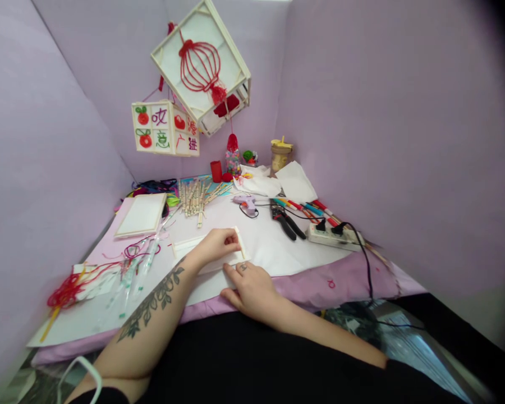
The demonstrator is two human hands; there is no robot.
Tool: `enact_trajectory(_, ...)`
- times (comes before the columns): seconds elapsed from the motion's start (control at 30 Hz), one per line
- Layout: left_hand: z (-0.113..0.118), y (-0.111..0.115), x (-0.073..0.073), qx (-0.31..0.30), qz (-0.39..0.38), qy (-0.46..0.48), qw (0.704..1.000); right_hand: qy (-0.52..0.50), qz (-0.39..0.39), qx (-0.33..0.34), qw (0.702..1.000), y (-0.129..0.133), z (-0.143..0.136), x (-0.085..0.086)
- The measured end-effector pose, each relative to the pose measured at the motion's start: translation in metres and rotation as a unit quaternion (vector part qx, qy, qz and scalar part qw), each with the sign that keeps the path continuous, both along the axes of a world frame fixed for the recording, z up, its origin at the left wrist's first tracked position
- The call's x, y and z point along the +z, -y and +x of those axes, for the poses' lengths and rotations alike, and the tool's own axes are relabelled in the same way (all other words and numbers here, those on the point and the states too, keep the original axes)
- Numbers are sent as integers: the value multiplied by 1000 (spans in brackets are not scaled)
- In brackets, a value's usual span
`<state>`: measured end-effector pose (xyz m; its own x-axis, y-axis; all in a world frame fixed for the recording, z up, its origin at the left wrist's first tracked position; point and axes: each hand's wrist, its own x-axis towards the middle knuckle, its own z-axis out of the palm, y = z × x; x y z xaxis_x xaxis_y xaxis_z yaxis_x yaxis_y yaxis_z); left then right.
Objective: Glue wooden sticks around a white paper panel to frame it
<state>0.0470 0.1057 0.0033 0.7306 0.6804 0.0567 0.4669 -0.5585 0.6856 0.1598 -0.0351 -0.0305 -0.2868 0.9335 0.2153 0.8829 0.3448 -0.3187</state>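
Note:
A small pale stick frame (240,242) lies flat on the white sheet, partly covered by my hands. Over its right part, my left hand (219,244) is closed with fingertips pressed together; whatever they pinch, if anything, is too small to make out. My right hand (252,285) rests at the frame's near right corner. Its index finger reaches to the near edge and its thumb is spread apart from it. Beyond the hands lie a lilac hot glue gun (246,203) and black-handled pliers (287,219).
A bundle of patterned sticks (193,196) lies at the back, with a larger white framed panel (141,215) to its left. Red yarn (65,290) tangles at the left edge. A power strip (334,235) with cables lies right. A lantern-patterned box (202,67) hangs above.

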Motion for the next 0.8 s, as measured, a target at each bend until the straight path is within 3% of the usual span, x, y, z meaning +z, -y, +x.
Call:
enact_trajectory(0.37,11,13,-15,20,32,-71,997,11,-2,-4,1000,-2,-2,2)
enact_trajectory(0.5,8,5,-9,33,-10,-28,999,13,-7,-6,1000,-1,-2,5)
enact_trajectory(0.6,-8,-8,7,108,-31,58,992,11,-8,-10,1000,0,-2,7)
enact_trajectory(0.67,-26,-16,18,171,8,67,983,11,-8,-13,1000,0,-2,7)
enact_trajectory(0.8,-62,-28,20,197,151,-102,963,8,-5,-12,1000,0,-1,5)
